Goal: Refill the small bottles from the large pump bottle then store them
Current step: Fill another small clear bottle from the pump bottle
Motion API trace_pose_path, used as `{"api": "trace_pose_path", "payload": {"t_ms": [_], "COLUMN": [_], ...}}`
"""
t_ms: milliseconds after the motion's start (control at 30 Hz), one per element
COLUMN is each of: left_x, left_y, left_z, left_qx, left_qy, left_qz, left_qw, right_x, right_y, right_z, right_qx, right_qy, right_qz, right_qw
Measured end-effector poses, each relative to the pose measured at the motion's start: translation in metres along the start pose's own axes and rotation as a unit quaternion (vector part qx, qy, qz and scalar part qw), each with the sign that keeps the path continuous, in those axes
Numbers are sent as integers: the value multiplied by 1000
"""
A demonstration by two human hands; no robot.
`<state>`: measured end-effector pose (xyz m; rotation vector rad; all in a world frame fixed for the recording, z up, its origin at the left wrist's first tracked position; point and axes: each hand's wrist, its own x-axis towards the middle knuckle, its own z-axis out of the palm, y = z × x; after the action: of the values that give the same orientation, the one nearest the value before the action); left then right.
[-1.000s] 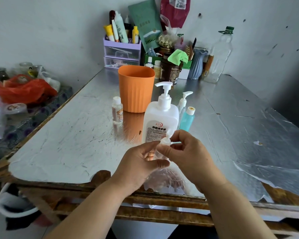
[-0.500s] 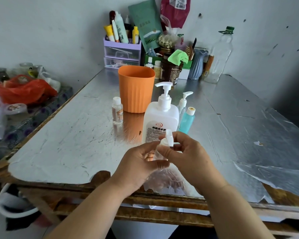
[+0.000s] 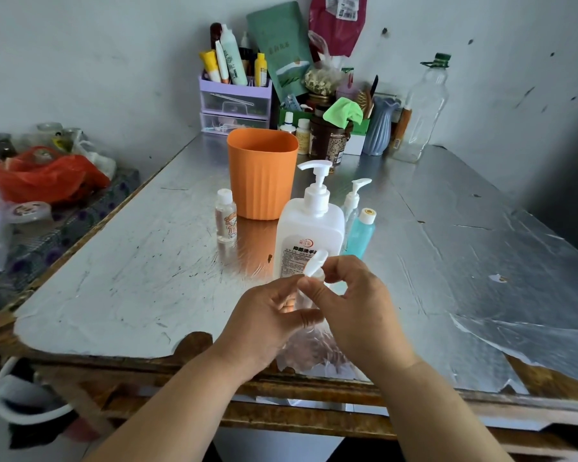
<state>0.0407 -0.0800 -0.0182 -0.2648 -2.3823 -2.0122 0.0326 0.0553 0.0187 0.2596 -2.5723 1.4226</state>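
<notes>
A silver foil sheet, scuffed and torn at the near edge, covers a wooden table (image 3: pixel 121 261) pushed against a pale wall. At the far left, off the table, lies a red plastic bag (image 3: pixel 47 176). On the foil, a little clear bottle with a white screw top (image 3: pixel 226 217) stands upright just beside an orange ribbed cup (image 3: pixel 262 176); behind the cup, against the wall, a purple drawer organiser (image 3: pixel 236 105) holds tubes. Near the front edge the left hand (image 3: pixel 267 316) has its fingers curled round a small bottle (image 3: pixel 318 276), whose clear body is mostly hidden in the grip. Its white cap (image 3: pixel 315 261) stands with the lid flipped up, tilted to the left. Right behind it, upright, is the large pump bottle (image 3: pixel 309 228), white with a printed label and its nozzle pointing left. The right hand (image 3: pixel 352 306) meets the left over a crumpled clear plastic bag (image 3: pixel 309 348); its thumb and forefinger pinch the cap at its base, the other fingers curled loosely below. Just to the right of the large bottle stand a slim clear pump bottle (image 3: pixel 353 198) and, in front of it, a teal bottle (image 3: pixel 361 234) with a white top. Farther back along the wall are a green cloth (image 3: pixel 342 111), a blue fluted vase (image 3: pixel 379 126) and a tall clear plastic bottle (image 3: pixel 421 108).
</notes>
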Motion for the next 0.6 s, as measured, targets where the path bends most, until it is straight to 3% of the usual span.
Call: {"api": "trace_pose_path", "payload": {"t_ms": [200, 300, 400, 500, 600], "left_x": [-1, -2, -2, -6, -9], "left_y": [3, 3, 1, 0, 2], "left_z": [2, 1, -2, -2, -3], "left_qx": [0, 48, 27, 4, -21], "left_qy": [5, 14, 24, 41, 71], "left_qz": [-10, -12, -24, -30, -29], "left_qw": [1000, 999, 999, 999, 997], "right_x": [-2, -2, -2, 5, 11], "right_y": [0, 4, 8, 19, 34], "right_z": [6, -3, -10, -12, -12], "right_qx": [-7, 65, 171, 176, 161], "right_qy": [19, -19, 48, 122, 115], "right_qz": [-1, 25, 42, 106, 188], "right_qw": [1000, 997, 983, 971, 962]}}
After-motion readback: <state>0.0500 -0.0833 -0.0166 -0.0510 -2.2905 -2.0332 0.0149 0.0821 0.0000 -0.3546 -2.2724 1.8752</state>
